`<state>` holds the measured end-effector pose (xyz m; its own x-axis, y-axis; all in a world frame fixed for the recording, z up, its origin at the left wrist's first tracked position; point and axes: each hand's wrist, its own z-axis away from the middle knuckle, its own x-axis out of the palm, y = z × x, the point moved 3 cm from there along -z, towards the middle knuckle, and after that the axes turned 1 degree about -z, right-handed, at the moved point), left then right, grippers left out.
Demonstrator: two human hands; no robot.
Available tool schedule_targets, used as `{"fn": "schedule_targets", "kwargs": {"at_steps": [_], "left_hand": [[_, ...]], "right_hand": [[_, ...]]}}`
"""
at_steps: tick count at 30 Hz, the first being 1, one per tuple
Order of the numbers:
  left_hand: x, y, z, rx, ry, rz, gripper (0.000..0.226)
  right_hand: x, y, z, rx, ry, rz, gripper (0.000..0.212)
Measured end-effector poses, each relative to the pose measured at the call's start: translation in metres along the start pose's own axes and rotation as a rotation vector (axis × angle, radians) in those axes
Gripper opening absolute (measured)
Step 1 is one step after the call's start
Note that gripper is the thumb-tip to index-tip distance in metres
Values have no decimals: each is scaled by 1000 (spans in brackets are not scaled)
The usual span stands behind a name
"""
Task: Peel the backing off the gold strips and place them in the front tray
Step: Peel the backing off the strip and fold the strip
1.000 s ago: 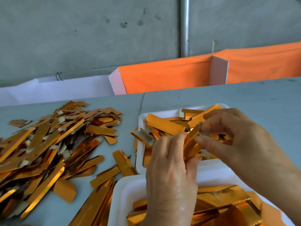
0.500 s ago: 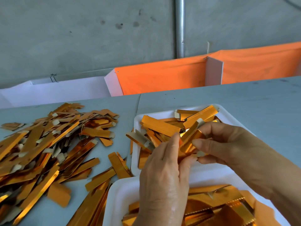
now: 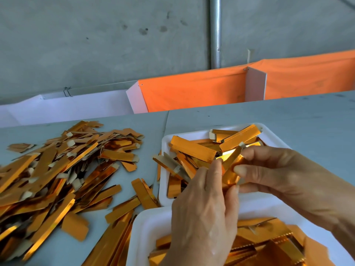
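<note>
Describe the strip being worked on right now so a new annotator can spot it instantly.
Find the far white tray on the grey table. Just above its near edge, both hands meet: left hand, right hand. The held strip is the only one pinched between fingers, lifted and bent; the others lie loose.

A single wide-angle view is given, taken from the head of the person and directed forward and down across the grey table [image 3: 288, 116]. The left hand [image 3: 201, 214] and right hand [image 3: 284, 175] are seen close below the lens, at lower right. The concrete wall [image 3: 96, 45] is taken in beyond the table's far edge, and straight lines are bent near the frame's borders
</note>
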<state>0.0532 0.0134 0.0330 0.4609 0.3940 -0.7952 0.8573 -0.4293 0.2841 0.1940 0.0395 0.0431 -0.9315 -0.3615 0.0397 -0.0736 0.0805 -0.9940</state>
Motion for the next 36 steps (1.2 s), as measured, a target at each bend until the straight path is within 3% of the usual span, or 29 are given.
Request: {"fn": "schedule_targets", "kwargs": {"at_steps": [10,20,25,32,36], "left_hand": [[5,5,-1,81,23,-88,36],[8,-4,0,85,20,225,53],[7,-7,4,54,31,329,43],[9,-9,5,-62,-153,566,49],[11,-7,4,-139,-247,716,37]], "right_hand": [[-5,0,2,44,-17,46,15],[-6,0,-2,-125,46,346,16],[-3,-3,-1,-241,115,460,15],[-8,-2,-3,-232,85,357,15],[-6,-3,-3,-213,112,257,28]]}}
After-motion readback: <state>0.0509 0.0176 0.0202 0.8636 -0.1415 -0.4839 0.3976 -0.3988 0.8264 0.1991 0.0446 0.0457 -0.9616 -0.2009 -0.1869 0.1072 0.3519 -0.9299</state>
